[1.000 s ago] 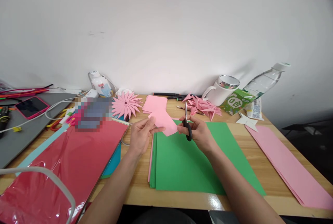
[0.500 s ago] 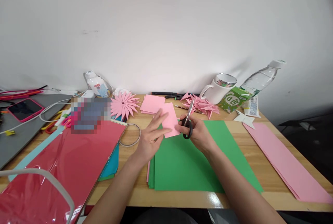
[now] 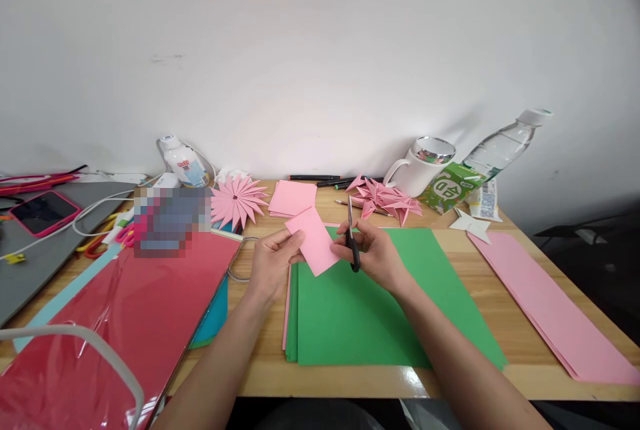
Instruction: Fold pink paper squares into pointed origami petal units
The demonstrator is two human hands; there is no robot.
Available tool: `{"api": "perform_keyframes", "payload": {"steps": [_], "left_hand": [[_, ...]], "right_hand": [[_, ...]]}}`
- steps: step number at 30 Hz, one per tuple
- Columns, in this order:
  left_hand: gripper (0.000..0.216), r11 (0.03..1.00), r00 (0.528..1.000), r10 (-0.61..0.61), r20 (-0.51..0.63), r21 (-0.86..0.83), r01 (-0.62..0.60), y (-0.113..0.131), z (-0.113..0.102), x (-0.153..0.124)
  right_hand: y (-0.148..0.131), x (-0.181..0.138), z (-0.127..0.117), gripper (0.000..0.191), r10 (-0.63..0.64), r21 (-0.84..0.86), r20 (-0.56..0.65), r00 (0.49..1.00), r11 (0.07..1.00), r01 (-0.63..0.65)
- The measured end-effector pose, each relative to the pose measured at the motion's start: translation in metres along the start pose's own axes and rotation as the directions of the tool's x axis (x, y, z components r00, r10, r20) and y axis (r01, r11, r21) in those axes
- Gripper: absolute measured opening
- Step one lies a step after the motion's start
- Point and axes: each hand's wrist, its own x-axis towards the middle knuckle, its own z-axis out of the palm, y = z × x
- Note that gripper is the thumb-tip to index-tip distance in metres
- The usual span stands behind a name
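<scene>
Between my hands is a small pink sheet of paper [image 3: 315, 243], tilted above the green sheets [image 3: 385, 310]. My left hand [image 3: 275, 257] pinches its left edge between thumb and fingers. Black-handled scissors [image 3: 353, 243] are in my right hand [image 3: 375, 253], blades pointing up and away from me. The fingertips of that hand touch the paper's right edge. Just beyond lies a stack of pink paper pieces [image 3: 293, 198]. A pink folded-paper pinwheel shape [image 3: 236, 198] sits to its left, and a heap of pink folded pieces [image 3: 383, 200] to its right.
A white mug [image 3: 417, 170], a green box [image 3: 447, 189] and a leaning clear bottle [image 3: 507, 143] stand at the back right. Long pink strips [image 3: 550, 310] lie along the right. Red wrapped paper [image 3: 130, 310] and a phone [image 3: 46, 212] are on the left; pens [image 3: 330, 182] lie by the wall.
My left hand has gone from spread fingers to pinching the paper's left edge. The paper has turned and shifted slightly left. The scissors have swung more upright in my right hand.
</scene>
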Motion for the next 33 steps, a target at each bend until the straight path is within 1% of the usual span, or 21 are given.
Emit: {"api": "perform_keyframes", "payload": {"steps": [1, 2, 3, 4, 5, 6, 7, 10, 13, 17, 22, 26, 28, 29, 30, 31, 32, 33], "left_hand": [[0.026, 1.0, 1.0, -0.001, -0.013, -0.01, 0.001, 0.001, 0.0, 0.0], [0.026, 1.0, 1.0, -0.006, -0.02, -0.016, 0.006, 0.001, -0.001, 0.0], [0.026, 1.0, 1.0, -0.013, -0.019, -0.019, 0.012, 0.002, -0.002, 0.0], [0.026, 1.0, 1.0, -0.022, -0.016, -0.018, 0.021, 0.002, -0.002, 0.0], [0.026, 0.999, 0.999, -0.032, -0.012, -0.018, 0.032, 0.003, -0.003, 0.001], [0.026, 0.999, 0.999, -0.04, -0.008, -0.018, 0.04, 0.003, -0.003, 0.001], [0.026, 0.999, 0.999, -0.047, -0.002, -0.019, 0.047, 0.003, -0.003, 0.001], [0.026, 0.997, 0.997, -0.069, 0.017, -0.019, 0.069, 0.003, -0.002, 0.001], [0.028, 0.997, 0.997, -0.08, 0.024, 0.005, 0.08, 0.003, -0.002, 0.001], [0.029, 0.995, 0.997, -0.08, -0.012, 0.052, 0.08, 0.002, -0.003, 0.002], [0.029, 0.993, 0.994, -0.098, -0.053, 0.06, 0.102, -0.002, -0.005, 0.005], [0.029, 0.992, 0.992, -0.095, -0.08, 0.07, 0.1, -0.006, -0.004, 0.006], [0.03, 0.992, 0.991, -0.114, -0.069, 0.054, 0.118, -0.008, -0.004, 0.006], [0.031, 0.99, 0.989, -0.131, -0.063, 0.045, 0.134, -0.009, -0.003, 0.006], [0.032, 0.988, 0.987, -0.147, -0.058, 0.039, 0.15, -0.009, -0.003, 0.006], [0.033, 0.986, 0.985, -0.163, -0.053, 0.039, 0.165, -0.01, -0.002, 0.006], [0.034, 0.984, 0.984, -0.173, -0.047, 0.045, 0.175, -0.01, -0.002, 0.005], [0.034, 0.982, 0.983, -0.177, -0.04, 0.054, 0.179, -0.011, -0.001, 0.005]], "right_hand": [[0.0, 0.001, -0.003, 0.032, 0.022, -0.071, -0.022, 1.0, 0.997, -0.024], [0.001, 0.002, -0.007, 0.03, 0.041, -0.179, -0.067, 0.997, 0.982, -0.053], [0.001, 0.003, -0.011, 0.029, 0.039, -0.346, -0.138, 0.99, 0.934, -0.085], [0.001, 0.004, -0.015, 0.028, 0.025, -0.514, -0.208, 0.978, 0.848, -0.131], [0.002, 0.005, -0.018, 0.029, 0.018, -0.643, -0.25, 0.968, 0.745, -0.18], [0.002, 0.005, -0.021, 0.031, 0.016, -0.721, -0.253, 0.967, 0.663, -0.199], [0.002, 0.006, -0.024, 0.033, 0.01, -0.773, -0.236, 0.972, 0.604, -0.194], [0.002, 0.005, -0.029, 0.045, -0.003, -0.858, -0.164, 0.986, 0.494, -0.141], [-0.002, 0.003, -0.032, 0.053, 0.012, -0.919, -0.156, 0.988, 0.365, -0.149], [-0.007, 0.001, -0.035, 0.047, 0.055, -0.963, -0.148, 0.987, 0.22, -0.157], [-0.008, -0.001, -0.029, 0.037, 0.072, -0.978, -0.178, 0.981, 0.098, -0.184], [-0.007, -0.003, -0.024, 0.033, 0.015, -0.976, -0.207, 0.978, 0.061, -0.208], [-0.006, -0.004, -0.023, 0.032, -0.042, -0.971, -0.234, 0.971, 0.061, -0.232], [-0.005, -0.004, -0.022, 0.032, -0.076, -0.968, -0.247, 0.966, 0.076, -0.241], [-0.005, -0.004, -0.022, 0.033, -0.113, -0.964, -0.252, 0.961, 0.113, -0.24], [-0.004, -0.003, -0.022, 0.032, -0.152, -0.957, -0.254, 0.955, 0.183, -0.225], [-0.003, -0.002, -0.021, 0.03, -0.183, -0.938, -0.25, 0.951, 0.291, -0.191], [-0.002, -0.001, -0.02, 0.027, -0.195, -0.893, -0.237, 0.952, 0.431, -0.134]]}}
